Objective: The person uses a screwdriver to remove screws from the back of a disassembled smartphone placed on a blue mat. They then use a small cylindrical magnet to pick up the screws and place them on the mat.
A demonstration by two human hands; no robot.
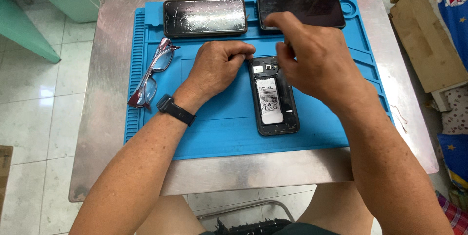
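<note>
A dark phone (274,99) with its back cover off lies on the blue work mat (219,132), its white-labelled battery showing. My left hand (217,67) rests on the mat with fingers curled, its fingertips touching the phone's top left corner. My right hand (312,57) hovers over the phone's top right, index finger raised and bent; I cannot tell whether it holds anything small. A dark smartwatch (173,108) is on my left wrist.
Two more phones lie screen-up at the mat's far edge: one (204,17) on the left, one (302,10) on the right. Folded glasses (152,74) lie on the mat's left. The mat sits on a small metal table (97,118). A wooden board (429,40) stands right.
</note>
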